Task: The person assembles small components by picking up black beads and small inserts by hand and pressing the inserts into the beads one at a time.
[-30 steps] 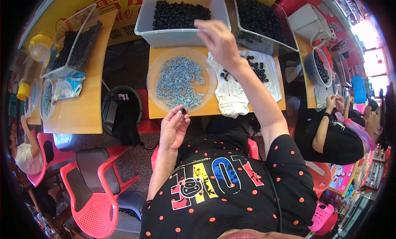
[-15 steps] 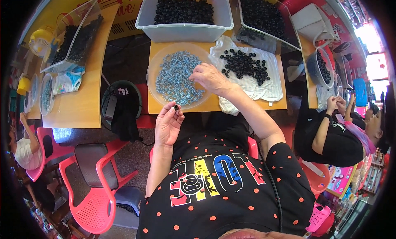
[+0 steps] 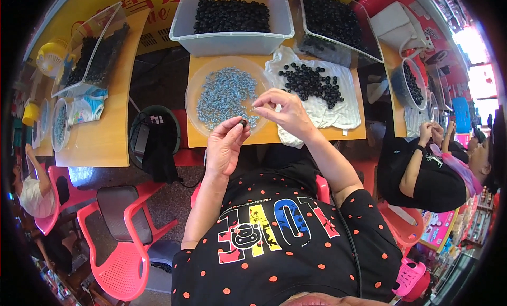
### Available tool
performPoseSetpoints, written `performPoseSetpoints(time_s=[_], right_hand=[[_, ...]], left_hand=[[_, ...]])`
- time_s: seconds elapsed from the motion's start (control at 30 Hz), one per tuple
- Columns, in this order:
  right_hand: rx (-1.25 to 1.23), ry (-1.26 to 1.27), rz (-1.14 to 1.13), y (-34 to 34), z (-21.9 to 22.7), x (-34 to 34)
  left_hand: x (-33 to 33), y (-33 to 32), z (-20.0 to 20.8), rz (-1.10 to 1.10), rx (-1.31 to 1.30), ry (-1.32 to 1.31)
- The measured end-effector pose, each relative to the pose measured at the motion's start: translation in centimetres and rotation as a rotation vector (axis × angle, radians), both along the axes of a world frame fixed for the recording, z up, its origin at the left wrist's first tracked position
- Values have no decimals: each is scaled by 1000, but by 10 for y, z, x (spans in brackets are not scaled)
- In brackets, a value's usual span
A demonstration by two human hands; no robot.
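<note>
Between the thumb and fingers of my left hand (image 3: 224, 147) is a small round black cap (image 3: 243, 123), held just past the near rim of a shallow clear tub (image 3: 193, 108). Many small silvery-blue pieces (image 3: 224, 92) lie spread in that tub. My right hand (image 3: 285, 111) hovers over the tub's right side, thumb and fingertips pinched on a tiny pale piece (image 3: 254, 108) like those below. A short gap separates the two hands. Loose black caps (image 3: 311, 85) lie on a white cloth (image 3: 348, 113) right of the tub.
A big translucent bin (image 3: 232, 43) of black caps stands at the table's back, with another clear bin (image 3: 346, 55) beside it. A side table (image 3: 119, 94) is at left. A pink chair (image 3: 119, 266) stands lower left. Another person (image 3: 422, 168) sits at the right.
My right hand has lifted from the blue pieces and come nearer, with a tiny piece in its pinch. My left hand has moved up and right with the black cap, so the hands are closer.
</note>
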State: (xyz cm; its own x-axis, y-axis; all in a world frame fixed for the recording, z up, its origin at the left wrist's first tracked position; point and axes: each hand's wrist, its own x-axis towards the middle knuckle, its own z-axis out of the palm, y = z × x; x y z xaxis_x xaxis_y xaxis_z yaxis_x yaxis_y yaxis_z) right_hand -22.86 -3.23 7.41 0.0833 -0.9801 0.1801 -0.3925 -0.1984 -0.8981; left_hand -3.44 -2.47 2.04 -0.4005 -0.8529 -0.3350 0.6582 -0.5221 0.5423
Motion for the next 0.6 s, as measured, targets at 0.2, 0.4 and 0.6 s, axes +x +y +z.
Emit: performPoseSetpoints(time_s=[0.2,0.4,0.6], right_hand=[[-223,97,-59,27,3,-6],[-531,557,-98,50,-4,-12],[-398,407,-151,74,-38,-30]], left_hand=[[-26,2,13,-52,-77,-8],[-41,10,8,-76,-104,-95],[-43,25,-11,-115,-7,-149]])
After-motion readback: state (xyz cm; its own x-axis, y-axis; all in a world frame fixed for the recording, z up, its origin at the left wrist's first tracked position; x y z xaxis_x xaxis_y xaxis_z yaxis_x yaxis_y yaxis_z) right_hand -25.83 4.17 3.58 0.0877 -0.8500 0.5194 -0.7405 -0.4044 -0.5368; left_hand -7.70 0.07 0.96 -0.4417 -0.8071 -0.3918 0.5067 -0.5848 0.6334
